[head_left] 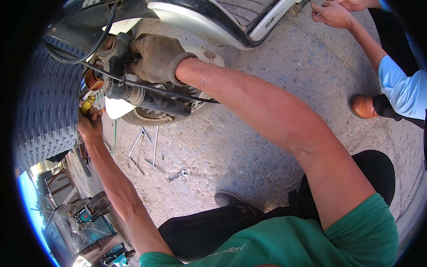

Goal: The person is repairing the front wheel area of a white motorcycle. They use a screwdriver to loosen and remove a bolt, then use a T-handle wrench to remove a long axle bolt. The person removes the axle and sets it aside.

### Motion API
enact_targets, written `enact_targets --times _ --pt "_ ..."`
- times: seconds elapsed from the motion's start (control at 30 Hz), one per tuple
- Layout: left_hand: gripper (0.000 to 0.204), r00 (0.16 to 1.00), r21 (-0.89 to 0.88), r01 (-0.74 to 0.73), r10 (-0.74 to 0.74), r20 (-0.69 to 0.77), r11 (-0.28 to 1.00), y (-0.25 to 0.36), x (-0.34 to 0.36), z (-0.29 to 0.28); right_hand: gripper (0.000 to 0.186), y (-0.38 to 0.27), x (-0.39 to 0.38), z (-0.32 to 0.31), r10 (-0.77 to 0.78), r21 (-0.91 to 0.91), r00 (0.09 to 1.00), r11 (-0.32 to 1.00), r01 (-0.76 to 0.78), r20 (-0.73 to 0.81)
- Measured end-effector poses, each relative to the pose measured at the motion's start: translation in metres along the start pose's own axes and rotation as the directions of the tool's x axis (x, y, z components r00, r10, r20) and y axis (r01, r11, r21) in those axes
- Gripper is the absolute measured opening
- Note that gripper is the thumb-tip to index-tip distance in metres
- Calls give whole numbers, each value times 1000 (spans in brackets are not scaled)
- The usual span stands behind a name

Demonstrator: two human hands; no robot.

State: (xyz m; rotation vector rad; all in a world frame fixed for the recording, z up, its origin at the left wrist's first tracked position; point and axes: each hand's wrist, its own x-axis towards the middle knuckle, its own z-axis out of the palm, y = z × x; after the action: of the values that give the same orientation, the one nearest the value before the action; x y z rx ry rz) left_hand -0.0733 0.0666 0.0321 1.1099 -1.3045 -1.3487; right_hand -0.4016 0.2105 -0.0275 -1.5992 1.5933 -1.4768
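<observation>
My right hand (158, 58), in a worn brown-grey glove, is closed against the black upper part of a scooter's front fork (118, 66); its fingertips are mostly hidden. My bare left hand (91, 122) is closed around a yellow tool handle (88, 104), whose working end I cannot make out. Just above that hand are orange coiled parts and loose wires (92, 81). A black cable (164, 91) runs across the fork, below the gloved hand. Under it lies the black shock tube (164, 103), with the wheel (147, 116) behind.
Several thin metal rods or T-handled wrenches (155, 147) and a spanner (179, 175) lie on the concrete. A grey woven basket (49, 102) is at the left. White scooter bodywork (191, 20) spans the top. Another person's hands (333, 14) and brown shoe (362, 107) are at the right.
</observation>
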Motion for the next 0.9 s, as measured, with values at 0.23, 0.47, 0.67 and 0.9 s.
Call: enact_targets --times 0.23,0.47,0.67,0.9 --pt "34 995 -48 -80 82 53 996 3 12 -7 41 -2 -1 0 10 -49 1000 999 -10 10" --pt "34 988 -116 -43 60 144 992 3 12 -11 38 -4 -2 -2 12 1 1000 1000 -12 16" --pt "35 981 -112 -29 50 188 993 -4 18 -18 33 -2 -1 2 -20 -91 999 996 16 -45" --pt "37 981 -127 25 0 195 992 -13 24 -20 35 -1 1 3 -26 -66 999 998 23 -41"
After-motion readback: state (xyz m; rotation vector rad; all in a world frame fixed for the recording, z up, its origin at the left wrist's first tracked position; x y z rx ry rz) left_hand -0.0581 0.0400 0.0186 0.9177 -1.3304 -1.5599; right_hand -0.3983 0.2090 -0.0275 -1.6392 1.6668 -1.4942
